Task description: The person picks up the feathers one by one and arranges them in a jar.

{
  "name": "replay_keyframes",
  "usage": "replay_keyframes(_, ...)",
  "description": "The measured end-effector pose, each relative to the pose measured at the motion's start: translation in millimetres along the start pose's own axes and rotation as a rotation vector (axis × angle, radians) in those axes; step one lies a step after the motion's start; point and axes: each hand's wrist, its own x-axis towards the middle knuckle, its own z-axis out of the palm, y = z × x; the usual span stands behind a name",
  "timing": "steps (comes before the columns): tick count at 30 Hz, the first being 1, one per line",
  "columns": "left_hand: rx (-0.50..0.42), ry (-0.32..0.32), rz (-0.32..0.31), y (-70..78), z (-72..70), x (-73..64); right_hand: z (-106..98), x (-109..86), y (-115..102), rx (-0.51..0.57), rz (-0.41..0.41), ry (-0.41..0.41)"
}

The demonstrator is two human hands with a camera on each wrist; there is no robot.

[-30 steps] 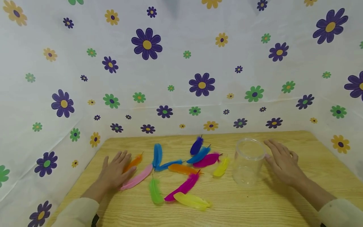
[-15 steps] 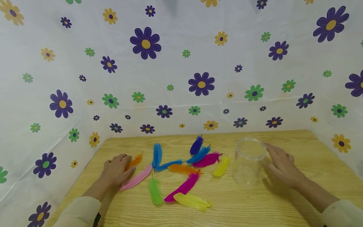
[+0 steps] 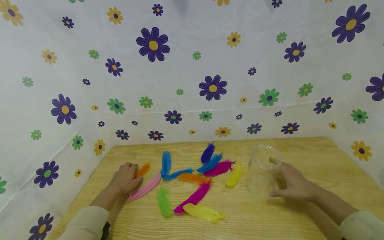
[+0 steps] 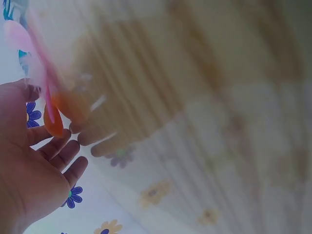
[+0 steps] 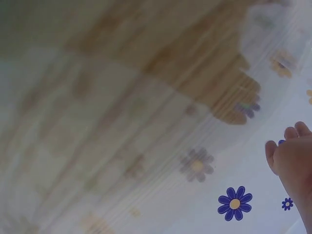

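While our right hand (image 3: 298,185) hovers beside the clear cup (image 3: 260,180) on the bench (image 3: 246,220), thumb and fingers well apart, our left hand (image 3: 123,179) lies palm-down, fingers loosely bent next to the orange feather (image 3: 142,170). We honestly can't tell if either one's touching.

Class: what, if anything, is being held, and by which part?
Cannot be told: the left hand is at the leftmost orange feather, the right hand at the side of the clear container; neither shows a definite hold.

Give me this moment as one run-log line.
left hand: at leftmost orange feather | right hand: spread at clear cup's right side, contact unclear | cup: upright | other feathers: on table
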Motion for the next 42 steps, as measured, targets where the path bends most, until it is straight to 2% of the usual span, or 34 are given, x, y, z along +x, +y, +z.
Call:
replay_keyframes(11,-0.095,-0.031,-0.042,8.7,-3.0,6.8,4,7.4,2,0.005,-0.003,0.075)
replay_keyframes(17,-0.176,-0.074,-0.113,15.5,-5.0,8.3,6,11.6,0,0.006,-0.030,0.095)
replay_keyframes(24,-0.241,-0.047,-0.227,19.4,-13.8,13.2,7,14.3,0,0.031,-0.030,0.091)
replay_keyframes(28,-0.298,-0.112,-0.298,19.0,-22.1,17.3,9,14.8,1,0.040,-0.035,0.088)
replay_keyframes(31,-0.460,-0.189,-0.369,13.8,-24.2,18.5,11,15.1,1,0.046,-0.034,0.084)
replay_keyframes(36,-0.946,-0.261,-0.520,-1.7,-22.1,16.6,13,14.1,2,0.050,-0.026,0.070)
replay_keyframes(39,-1.222,-0.307,-0.567,-10.2,-24.4,12.9,12,13.6,2,0.054,-0.030,0.066)
replay_keyframes(42,-1.455,-0.377,-0.564,-15.3,-29.5,10.3,11,13.1,1,0.056,-0.043,0.067)
